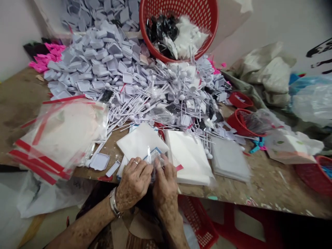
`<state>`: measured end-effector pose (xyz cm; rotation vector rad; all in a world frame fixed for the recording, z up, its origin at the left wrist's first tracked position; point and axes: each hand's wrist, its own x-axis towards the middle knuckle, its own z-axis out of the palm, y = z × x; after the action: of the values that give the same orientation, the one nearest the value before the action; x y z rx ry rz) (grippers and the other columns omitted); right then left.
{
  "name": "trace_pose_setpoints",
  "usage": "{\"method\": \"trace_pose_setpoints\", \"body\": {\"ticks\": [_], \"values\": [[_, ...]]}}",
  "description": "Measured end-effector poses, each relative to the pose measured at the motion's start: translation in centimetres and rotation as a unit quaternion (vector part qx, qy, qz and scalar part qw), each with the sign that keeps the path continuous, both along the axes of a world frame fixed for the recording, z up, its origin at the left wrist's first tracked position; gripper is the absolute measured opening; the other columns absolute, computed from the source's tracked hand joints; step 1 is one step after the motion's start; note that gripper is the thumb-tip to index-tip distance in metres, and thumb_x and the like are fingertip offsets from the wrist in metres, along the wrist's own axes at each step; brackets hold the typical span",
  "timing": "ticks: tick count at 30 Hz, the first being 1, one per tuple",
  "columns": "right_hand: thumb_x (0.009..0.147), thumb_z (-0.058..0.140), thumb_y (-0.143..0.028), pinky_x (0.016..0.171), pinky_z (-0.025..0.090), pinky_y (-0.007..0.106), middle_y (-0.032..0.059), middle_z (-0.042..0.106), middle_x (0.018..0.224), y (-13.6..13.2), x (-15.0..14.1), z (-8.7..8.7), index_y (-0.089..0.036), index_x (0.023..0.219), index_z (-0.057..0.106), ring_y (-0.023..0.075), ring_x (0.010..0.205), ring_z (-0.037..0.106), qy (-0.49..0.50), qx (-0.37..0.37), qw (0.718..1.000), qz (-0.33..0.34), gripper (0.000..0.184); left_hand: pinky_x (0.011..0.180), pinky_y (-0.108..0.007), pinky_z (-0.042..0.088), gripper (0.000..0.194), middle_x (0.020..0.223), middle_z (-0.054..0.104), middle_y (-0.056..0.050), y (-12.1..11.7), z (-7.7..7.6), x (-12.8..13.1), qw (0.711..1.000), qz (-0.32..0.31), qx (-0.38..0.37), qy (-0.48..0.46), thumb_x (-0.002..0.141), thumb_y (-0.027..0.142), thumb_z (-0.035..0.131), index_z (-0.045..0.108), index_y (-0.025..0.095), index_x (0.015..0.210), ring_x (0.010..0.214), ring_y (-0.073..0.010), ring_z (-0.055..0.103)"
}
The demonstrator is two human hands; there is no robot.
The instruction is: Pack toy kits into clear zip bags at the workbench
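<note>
My left hand [135,181], with a ring and a metal wristband, has its fingers curled at the table's front edge. Beside it my right hand [164,178] pinches a small clear plastic bag [152,160], and the left fingertips close on the bag's other side. A blue-edged printed card [156,152] shows at the bag; I cannot tell whether it is inside. Just beyond lies a white square sheet [141,141], turned cornerwise over blue-and-white cards. Left of my hands are a pale ridged tray [100,161] and a small pale oblong piece [112,168].
A large heap of pale plastic pieces [103,58] covers the back. Behind it tilts a red basket [178,34] of black and white packets. Red-edged clear bags [67,128] lie left; white sheets [189,155] and clear sleeves [229,157] lie right, near red bowls [240,122].
</note>
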<state>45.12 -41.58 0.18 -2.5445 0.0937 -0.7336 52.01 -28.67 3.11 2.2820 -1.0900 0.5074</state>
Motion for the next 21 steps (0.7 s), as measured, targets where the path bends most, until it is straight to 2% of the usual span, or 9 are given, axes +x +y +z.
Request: {"method": "trace_pose_setpoints", "body": {"ticks": [4, 9, 12, 15, 17, 19, 20, 21], "values": [[0.093, 0.049, -0.01, 0.11, 0.044, 0.053, 0.0162, 0.045, 0.151, -0.8, 2.0, -0.7, -0.019, 0.148, 0.043, 0.0303, 0.145, 0.034, 0.062, -0.053, 0.993, 0.08, 0.056, 0.084, -0.046, 0.05, 0.016, 0.089, 0.064, -0.008, 0.2, 0.4, 0.3, 0.999, -0.005, 0.041, 0.018, 0.088, 0.009, 0.046, 0.058, 0.015, 0.097, 0.09, -0.0276, 0.057], [0.091, 0.05, -0.008, 0.114, 0.04, 0.054, 0.0229, 0.042, 0.152, -0.6, 3.5, -0.5, -0.01, 0.145, 0.045, 0.0335, 0.148, 0.026, 0.106, -0.083, 0.986, 0.099, 0.054, 0.091, -0.049, 0.05, 0.016, 0.119, 0.06, -0.018, 0.5, 0.9, 1.3, 0.996, -0.012, 0.083, 0.042, 0.089, 0.008, 0.046, 0.057, 0.012, 0.099, 0.108, -0.0308, 0.055], [0.089, 0.049, -0.005, 0.115, 0.037, 0.056, 0.024, 0.039, 0.154, 0.3, 2.8, 0.9, -0.006, 0.145, 0.043, 0.0341, 0.149, 0.023, 0.126, -0.099, 0.982, 0.096, 0.056, 0.094, -0.05, 0.049, 0.017, 0.122, 0.059, -0.019, 0.7, 0.9, 1.4, 0.998, -0.014, 0.067, -0.001, 0.09, 0.007, 0.048, 0.056, 0.011, 0.104, 0.11, -0.0308, 0.055], [0.088, 0.045, -0.002, 0.119, 0.033, 0.052, 0.0221, 0.035, 0.156, 0.4, 1.0, 3.1, -0.002, 0.147, 0.038, 0.0309, 0.15, 0.022, 0.132, -0.094, 0.98, 0.114, 0.06, 0.093, -0.05, 0.049, 0.015, 0.116, 0.061, -0.018, 0.6, 0.4, 1.5, 0.998, -0.005, 0.045, -0.04, 0.09, 0.008, 0.051, 0.055, 0.011, 0.104, 0.107, -0.0308, 0.056], [0.091, 0.044, -0.005, 0.119, 0.035, 0.045, 0.0163, 0.043, 0.153, -1.1, -0.8, 4.6, -0.008, 0.144, 0.044, 0.0247, 0.147, 0.032, 0.112, -0.068, 0.979, 0.154, 0.053, 0.09, -0.049, 0.05, 0.012, 0.112, 0.062, -0.017, 0.4, 0.0, 1.6, 0.998, -0.008, 0.04, -0.046, 0.09, 0.009, 0.053, 0.055, 0.011, 0.102, 0.105, -0.031, 0.057], [0.096, 0.047, -0.014, 0.114, 0.042, 0.036, 0.0075, 0.057, 0.142, -4.7, -2.7, 5.6, -0.021, 0.133, 0.057, 0.018, 0.137, 0.047, 0.074, -0.022, 0.985, 0.155, 0.04, 0.088, -0.048, 0.051, 0.01, 0.111, 0.063, -0.016, 0.2, -0.4, 1.8, 0.998, -0.01, 0.04, -0.045, 0.09, 0.01, 0.055, 0.055, 0.012, 0.099, 0.103, -0.0304, 0.057], [0.097, 0.047, -0.017, 0.111, 0.045, 0.036, 0.0068, 0.059, 0.14, -7.3, -3.6, 5.7, -0.025, 0.132, 0.058, 0.0174, 0.132, 0.052, 0.056, -0.01, 0.995, 0.088, 0.037, 0.087, -0.047, 0.05, 0.01, 0.111, 0.063, -0.016, 0.1, -0.6, 1.9, 0.998, -0.009, 0.043, -0.045, 0.09, 0.011, 0.056, 0.055, 0.013, 0.099, 0.102, -0.0302, 0.057], [0.098, 0.047, -0.022, 0.109, 0.045, 0.04, 0.0099, 0.06, 0.138, -10.2, -4.3, 5.6, -0.023, 0.133, 0.056, 0.02, 0.13, 0.054, 0.016, -0.014, 0.999, -0.025, 0.037, 0.087, -0.047, 0.05, 0.01, 0.111, 0.063, -0.015, 0.1, -0.7, 2.0, 0.998, -0.007, 0.048, -0.047, 0.09, 0.012, 0.056, 0.055, 0.013, 0.1, 0.102, -0.0303, 0.057]]}}
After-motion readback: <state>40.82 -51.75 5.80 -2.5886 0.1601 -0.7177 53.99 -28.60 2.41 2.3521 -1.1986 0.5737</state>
